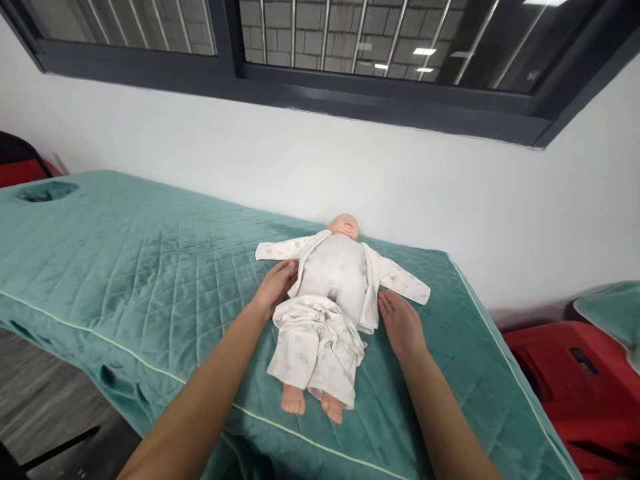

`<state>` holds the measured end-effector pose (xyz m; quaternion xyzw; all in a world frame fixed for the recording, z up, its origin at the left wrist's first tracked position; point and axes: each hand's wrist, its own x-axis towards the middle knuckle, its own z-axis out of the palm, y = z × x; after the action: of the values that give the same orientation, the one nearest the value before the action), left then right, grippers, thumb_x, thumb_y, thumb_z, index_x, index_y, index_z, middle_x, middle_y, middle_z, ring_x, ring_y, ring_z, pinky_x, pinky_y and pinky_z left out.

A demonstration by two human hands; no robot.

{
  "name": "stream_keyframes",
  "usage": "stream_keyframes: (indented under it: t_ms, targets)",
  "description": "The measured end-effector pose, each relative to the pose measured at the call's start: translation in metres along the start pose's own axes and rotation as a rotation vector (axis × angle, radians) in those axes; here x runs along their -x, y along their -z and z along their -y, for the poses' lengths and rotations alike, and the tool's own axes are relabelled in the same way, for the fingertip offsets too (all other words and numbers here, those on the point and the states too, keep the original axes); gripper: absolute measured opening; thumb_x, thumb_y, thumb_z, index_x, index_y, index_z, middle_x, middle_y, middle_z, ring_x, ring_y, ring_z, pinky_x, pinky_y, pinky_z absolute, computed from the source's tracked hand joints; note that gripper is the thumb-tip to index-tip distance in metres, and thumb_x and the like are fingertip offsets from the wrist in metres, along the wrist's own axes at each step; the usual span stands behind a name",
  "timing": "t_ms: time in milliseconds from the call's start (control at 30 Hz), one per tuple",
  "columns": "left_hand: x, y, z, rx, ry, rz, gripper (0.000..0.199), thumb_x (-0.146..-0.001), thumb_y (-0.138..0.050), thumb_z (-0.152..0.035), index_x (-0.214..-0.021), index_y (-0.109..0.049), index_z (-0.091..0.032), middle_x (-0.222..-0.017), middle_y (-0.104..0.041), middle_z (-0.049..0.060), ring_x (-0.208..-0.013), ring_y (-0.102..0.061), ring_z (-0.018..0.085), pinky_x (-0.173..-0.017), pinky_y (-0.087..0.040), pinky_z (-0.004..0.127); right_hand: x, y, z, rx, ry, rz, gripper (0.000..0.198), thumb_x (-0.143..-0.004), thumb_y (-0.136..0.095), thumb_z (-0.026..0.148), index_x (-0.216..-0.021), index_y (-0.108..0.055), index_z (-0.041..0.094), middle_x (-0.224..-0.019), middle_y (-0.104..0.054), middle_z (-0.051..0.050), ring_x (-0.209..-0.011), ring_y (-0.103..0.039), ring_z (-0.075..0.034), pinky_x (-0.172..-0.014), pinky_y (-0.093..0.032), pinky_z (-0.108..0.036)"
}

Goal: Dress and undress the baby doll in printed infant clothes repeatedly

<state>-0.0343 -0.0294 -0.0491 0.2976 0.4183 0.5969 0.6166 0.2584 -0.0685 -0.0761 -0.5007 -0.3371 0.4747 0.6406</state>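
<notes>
A baby doll (330, 270) lies on its back on the green quilted bed cover (165, 267), its head toward the wall and its bare feet toward me. Its white printed jacket (371, 300) hangs open at the front, sleeves spread to both sides. White patterned trousers (295, 343) cover the legs and are bunched up at the waist. My left hand (276, 285) rests beside the doll's left-of-picture flank, fingers extended at the jacket's edge. On the other side, my right hand (401, 323) lies with outstretched fingers against the jacket's lower edge. Neither hand visibly grips anything.
A white wall (200, 147) with a dark-framed window (380, 100) runs behind the bed. The cover has a round hole (47, 191) at the far left. Red cases or chairs (575, 380) stand at the right, with a green cloth (613, 313) on top.
</notes>
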Motion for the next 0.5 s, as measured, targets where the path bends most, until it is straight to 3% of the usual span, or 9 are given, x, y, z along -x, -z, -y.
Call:
stream_keyframes:
  t_ms: [133,267,400,500]
  targets:
    - [-0.01,-0.02,0.003,-0.003,0.124,0.085,0.04,-0.073,-0.079,-0.043,-0.103,-0.074,-0.018,-0.101,-0.077,0.01,-0.112,-0.066,0.032,-0.096,-0.053,0.041,-0.029,-0.016,0.013,-0.131,-0.183,0.174,0.008,-0.08,-0.064,0.029,-0.086,-0.069,0.026,-0.099,-0.075,-0.007,-0.104,-0.07,-0.023,-0.099,-0.055,-0.04]
    - [-0.014,-0.025,0.007,0.007,0.294,0.18,0.056,-0.078,-0.071,-0.059,-0.11,-0.072,-0.013,-0.106,-0.076,0.014,-0.111,-0.067,0.033,-0.095,-0.055,0.04,-0.037,-0.038,0.018,-0.178,-0.197,0.284,0.015,-0.076,-0.07,0.031,-0.089,-0.072,0.023,-0.097,-0.077,-0.006,-0.105,-0.07,-0.026,-0.097,-0.056,-0.041]
    - [-0.023,-0.026,0.01,-0.099,0.114,0.141,0.06,-0.074,-0.078,-0.054,-0.119,-0.068,-0.014,-0.117,-0.073,0.015,-0.113,-0.066,0.032,-0.097,-0.053,0.038,-0.034,-0.046,0.016,-0.205,-0.116,0.305,0.023,-0.073,-0.075,0.036,-0.091,-0.073,0.021,-0.096,-0.077,-0.005,-0.105,-0.068,-0.027,-0.091,-0.056,-0.038]
    - [-0.03,-0.028,0.013,-0.102,0.068,0.127,0.063,-0.074,-0.079,-0.054,-0.123,-0.066,-0.017,-0.121,-0.071,0.015,-0.11,-0.068,0.032,-0.095,-0.054,0.04,-0.032,-0.046,0.017,0.006,-0.001,0.297,0.029,-0.08,-0.067,0.046,-0.091,-0.072,0.02,-0.089,-0.076,-0.008,-0.098,-0.069,-0.027,-0.084,-0.055,-0.038]
